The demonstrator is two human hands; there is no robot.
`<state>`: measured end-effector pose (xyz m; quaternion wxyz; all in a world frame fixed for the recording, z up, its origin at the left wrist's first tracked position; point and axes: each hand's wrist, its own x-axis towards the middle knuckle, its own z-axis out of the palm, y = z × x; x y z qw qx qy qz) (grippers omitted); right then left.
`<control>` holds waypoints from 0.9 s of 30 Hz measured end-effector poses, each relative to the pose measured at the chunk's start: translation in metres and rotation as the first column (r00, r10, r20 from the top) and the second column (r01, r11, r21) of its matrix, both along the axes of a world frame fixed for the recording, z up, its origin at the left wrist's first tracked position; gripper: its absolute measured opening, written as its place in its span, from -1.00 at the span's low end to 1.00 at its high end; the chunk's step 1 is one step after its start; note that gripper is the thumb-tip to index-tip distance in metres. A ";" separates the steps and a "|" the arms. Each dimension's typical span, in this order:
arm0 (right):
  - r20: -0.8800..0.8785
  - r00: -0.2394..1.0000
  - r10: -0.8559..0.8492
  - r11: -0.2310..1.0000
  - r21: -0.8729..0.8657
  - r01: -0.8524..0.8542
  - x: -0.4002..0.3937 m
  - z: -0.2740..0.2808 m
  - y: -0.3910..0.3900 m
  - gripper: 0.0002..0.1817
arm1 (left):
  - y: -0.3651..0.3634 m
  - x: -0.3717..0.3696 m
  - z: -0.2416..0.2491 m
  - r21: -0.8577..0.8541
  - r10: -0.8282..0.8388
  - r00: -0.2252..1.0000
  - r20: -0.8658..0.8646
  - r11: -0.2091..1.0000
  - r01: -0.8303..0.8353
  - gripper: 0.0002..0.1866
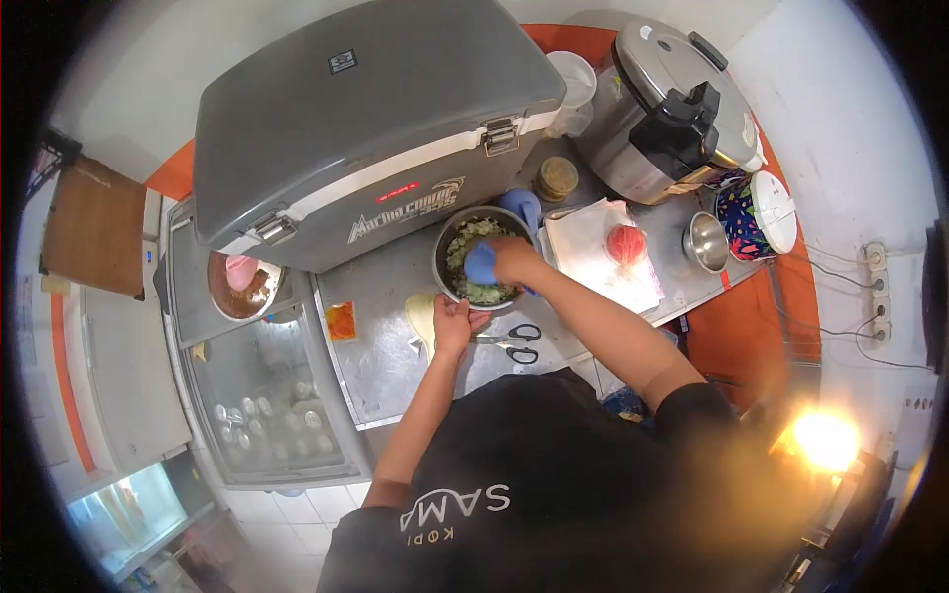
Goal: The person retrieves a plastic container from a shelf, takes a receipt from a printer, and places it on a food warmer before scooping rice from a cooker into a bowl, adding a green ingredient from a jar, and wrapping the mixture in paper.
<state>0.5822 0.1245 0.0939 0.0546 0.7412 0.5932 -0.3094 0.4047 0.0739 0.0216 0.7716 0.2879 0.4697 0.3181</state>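
Observation:
A metal bowl [441, 269] of chopped green and pale food [481, 233] stands on the steel counter in front of a large cooler. My left hand [457, 324] grips the bowl's near rim. Inside the bowl, my right hand [516, 261] is closed on a blue scoop-like piece [480, 264], whose exact kind I cannot make out. Another blue object [522, 206] sits at the bowl's far right edge. Black-handled scissors [524, 344] lie close to my left hand, with a pale yellow flat paddle-like object [422, 318] on its other side.
The grey cooler [386, 119] fills the back. A large rice cooker [682, 109], a jar [557, 178], papers with a red bundle [626, 244] and a small steel bowl [705, 243] stand right. An orange packet [342, 321] and a bowl with a pink scoop [242, 287] are left.

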 end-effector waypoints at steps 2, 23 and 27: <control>-0.063 0.922 -0.383 0.902 0.189 0.388 -0.002 0.002 0.003 -0.22 | -0.002 0.000 -0.002 0.002 0.004 1.000 0.017 1.000 -0.004 -0.66; -0.347 0.838 -0.421 0.814 0.264 0.518 0.007 -0.025 -0.037 -0.26 | -0.012 0.011 0.002 0.122 -0.001 0.999 -0.039 0.993 0.005 -0.64; -0.467 0.666 -0.581 0.648 0.231 0.726 -0.016 -0.003 -0.030 -0.26 | -0.020 0.016 0.005 0.024 -0.129 0.992 -0.011 0.991 0.129 -0.80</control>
